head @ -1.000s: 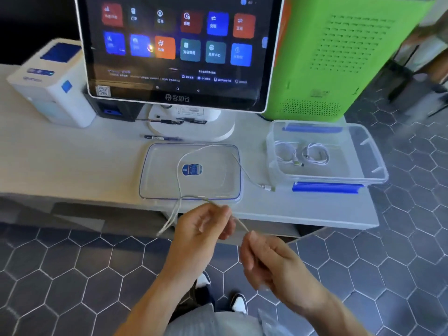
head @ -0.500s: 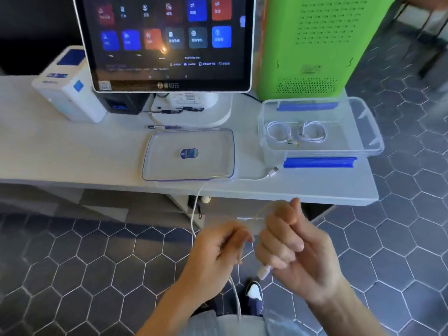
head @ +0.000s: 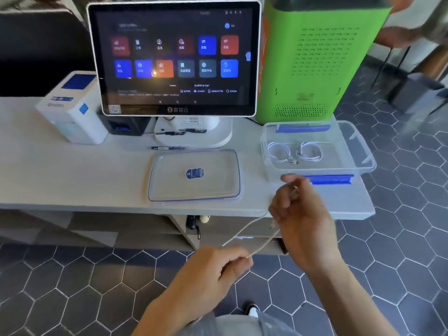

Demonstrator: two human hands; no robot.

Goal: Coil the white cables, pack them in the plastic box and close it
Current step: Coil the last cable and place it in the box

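Observation:
A thin white cable (head: 252, 235) runs in two strands between my hands, in front of the table edge. My left hand (head: 213, 270) pinches it low down; my right hand (head: 300, 214) is closed on its upper part, raised near the box's front blue clip. The clear plastic box (head: 351, 141) stands open at the table's right end with two coiled white cables (head: 294, 152) inside. Its clear lid (head: 167, 185), blue-rimmed with a blue sticker, lies flat on the table left of the box.
A touchscreen terminal (head: 173, 59) stands behind the lid, a white printer (head: 72, 110) to its left, a green cabinet (head: 312, 57) behind the box. A pen (head: 167, 148) lies by the screen's base. Below is a hexagon-tiled floor (head: 72, 287).
The cable has been pulled off the table and lid into both hands. My right hand rose toward the box; my left hand dropped lower, stretching the strands between them.

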